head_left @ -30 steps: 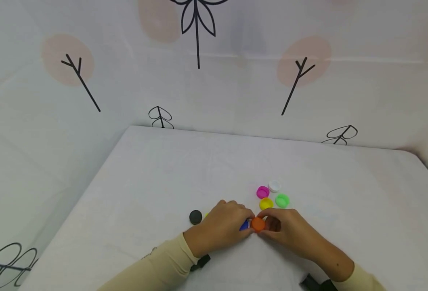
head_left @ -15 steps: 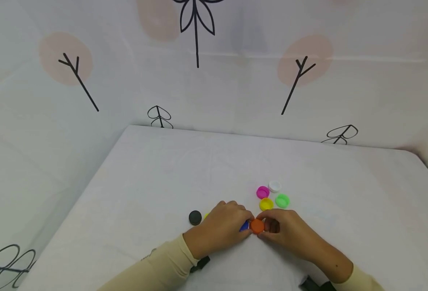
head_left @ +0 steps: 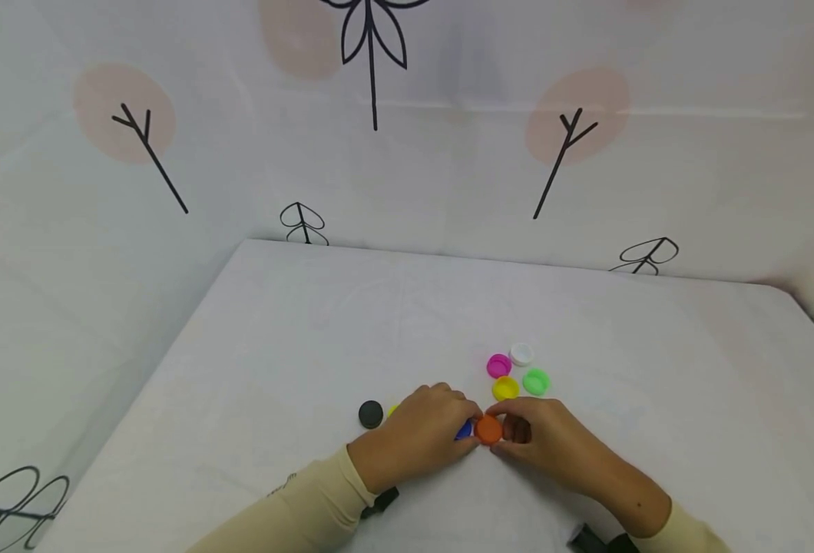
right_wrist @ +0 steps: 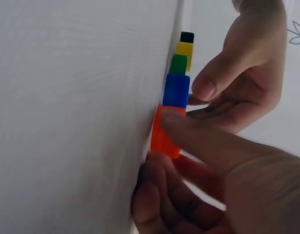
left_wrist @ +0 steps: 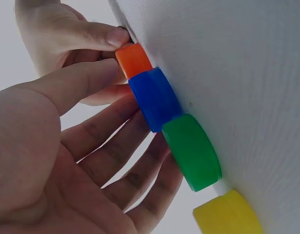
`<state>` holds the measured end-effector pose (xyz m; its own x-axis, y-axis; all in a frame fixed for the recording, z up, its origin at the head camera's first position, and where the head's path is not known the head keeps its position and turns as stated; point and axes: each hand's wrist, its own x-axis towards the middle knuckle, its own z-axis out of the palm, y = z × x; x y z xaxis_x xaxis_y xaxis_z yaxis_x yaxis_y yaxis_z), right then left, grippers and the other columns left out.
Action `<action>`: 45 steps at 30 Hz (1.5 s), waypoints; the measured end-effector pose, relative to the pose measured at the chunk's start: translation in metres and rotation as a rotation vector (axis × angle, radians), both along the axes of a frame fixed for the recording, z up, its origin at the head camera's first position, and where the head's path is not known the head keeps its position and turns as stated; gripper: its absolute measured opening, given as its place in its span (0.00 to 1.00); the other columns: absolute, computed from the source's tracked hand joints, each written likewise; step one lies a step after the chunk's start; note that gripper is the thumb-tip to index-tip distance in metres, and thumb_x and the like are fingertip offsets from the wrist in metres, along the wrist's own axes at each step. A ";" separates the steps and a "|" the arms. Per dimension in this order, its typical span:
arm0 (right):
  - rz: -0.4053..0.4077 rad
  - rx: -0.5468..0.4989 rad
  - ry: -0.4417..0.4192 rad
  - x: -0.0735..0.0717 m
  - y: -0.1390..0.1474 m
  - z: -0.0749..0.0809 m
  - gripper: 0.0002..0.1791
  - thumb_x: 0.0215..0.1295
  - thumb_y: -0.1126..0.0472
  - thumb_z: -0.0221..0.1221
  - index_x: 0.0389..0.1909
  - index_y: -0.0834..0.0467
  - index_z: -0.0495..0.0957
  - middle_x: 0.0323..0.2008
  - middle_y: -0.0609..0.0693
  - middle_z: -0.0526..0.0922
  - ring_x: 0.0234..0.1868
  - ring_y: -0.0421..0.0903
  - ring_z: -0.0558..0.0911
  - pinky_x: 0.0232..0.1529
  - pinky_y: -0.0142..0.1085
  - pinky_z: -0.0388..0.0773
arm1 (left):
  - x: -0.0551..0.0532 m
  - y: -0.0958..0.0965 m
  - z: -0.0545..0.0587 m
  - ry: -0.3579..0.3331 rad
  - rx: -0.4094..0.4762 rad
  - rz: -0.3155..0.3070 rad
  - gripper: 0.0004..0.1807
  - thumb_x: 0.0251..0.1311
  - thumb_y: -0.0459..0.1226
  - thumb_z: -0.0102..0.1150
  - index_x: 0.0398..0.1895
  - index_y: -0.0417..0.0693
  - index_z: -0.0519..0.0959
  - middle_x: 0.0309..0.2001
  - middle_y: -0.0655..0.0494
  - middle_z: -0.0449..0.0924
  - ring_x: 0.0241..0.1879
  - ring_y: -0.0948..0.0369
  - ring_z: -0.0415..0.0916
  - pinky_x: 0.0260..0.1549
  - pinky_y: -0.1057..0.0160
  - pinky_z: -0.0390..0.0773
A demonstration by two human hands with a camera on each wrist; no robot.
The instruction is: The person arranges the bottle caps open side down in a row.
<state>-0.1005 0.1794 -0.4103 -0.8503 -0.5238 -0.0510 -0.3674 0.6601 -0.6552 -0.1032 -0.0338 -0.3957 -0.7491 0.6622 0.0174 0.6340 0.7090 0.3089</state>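
In the head view my right hand (head_left: 552, 436) pinches an orange bottle cap (head_left: 489, 430) between thumb and forefinger, down on the white cloth. My left hand (head_left: 417, 430) reaches over the row from the left, thumb and forefinger around the blue bottle cap (head_left: 463, 430), which touches the orange one. A green cap (left_wrist: 191, 153) lies beside the blue in the left wrist view, under my left fingers. Beyond it come a yellow cap (left_wrist: 228, 214) and a black cap (head_left: 371, 415) at the row's left end. From the head, my left hand hides the green cap.
Just beyond my right hand lie loose caps, hollow side up: pink (head_left: 499, 365), white (head_left: 521, 354), light green (head_left: 536, 382) and another yellow (head_left: 505, 388). Black devices (head_left: 590, 538) sit at my wrists. A printed cloth wall (head_left: 448, 177) stands behind the table's far edge.
Both hands stay at the row, nearly still. The orange cap has shifted very slightly left and nearer, against the blue one. The loose caps have not moved.
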 end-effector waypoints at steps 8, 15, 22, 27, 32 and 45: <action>-0.068 -0.010 0.086 -0.001 0.010 0.015 0.18 0.55 0.60 0.73 0.47 0.57 0.83 0.28 0.38 0.79 0.29 0.31 0.76 0.31 0.27 0.78 | -0.004 0.001 0.007 -0.035 0.032 0.058 0.16 0.64 0.46 0.65 0.52 0.52 0.84 0.47 0.61 0.87 0.49 0.62 0.81 0.51 0.64 0.79; -0.192 -0.013 0.170 -0.001 0.013 0.019 0.22 0.54 0.65 0.73 0.51 0.60 0.82 0.35 0.46 0.82 0.28 0.31 0.78 0.29 0.27 0.79 | -0.011 0.014 0.012 0.009 0.026 0.084 0.20 0.65 0.47 0.64 0.56 0.49 0.82 0.48 0.60 0.88 0.46 0.61 0.82 0.47 0.63 0.79; -0.221 0.008 0.105 -0.004 0.013 0.015 0.23 0.58 0.62 0.71 0.55 0.61 0.81 0.44 0.51 0.83 0.29 0.34 0.79 0.28 0.26 0.79 | -0.017 0.024 0.005 0.036 -0.015 0.103 0.20 0.65 0.48 0.63 0.56 0.49 0.82 0.46 0.59 0.88 0.41 0.60 0.82 0.44 0.64 0.80; -0.219 0.014 0.100 -0.006 0.013 0.012 0.23 0.59 0.64 0.70 0.56 0.63 0.80 0.46 0.54 0.84 0.28 0.34 0.79 0.28 0.26 0.79 | -0.020 0.031 0.002 0.059 -0.041 0.114 0.20 0.64 0.49 0.64 0.55 0.51 0.82 0.44 0.60 0.88 0.38 0.61 0.80 0.40 0.65 0.79; -0.215 0.028 0.085 -0.008 0.013 0.011 0.22 0.59 0.64 0.70 0.55 0.63 0.81 0.44 0.53 0.83 0.28 0.34 0.79 0.28 0.26 0.78 | -0.020 0.035 0.001 0.049 -0.047 0.132 0.16 0.63 0.48 0.65 0.50 0.52 0.83 0.38 0.62 0.87 0.32 0.62 0.75 0.34 0.67 0.74; -0.228 0.053 0.065 -0.011 0.009 0.008 0.22 0.56 0.67 0.71 0.53 0.63 0.82 0.42 0.52 0.85 0.28 0.35 0.78 0.30 0.25 0.78 | -0.021 0.038 0.000 0.017 -0.036 0.137 0.12 0.63 0.46 0.66 0.46 0.53 0.85 0.36 0.63 0.87 0.30 0.64 0.73 0.32 0.68 0.72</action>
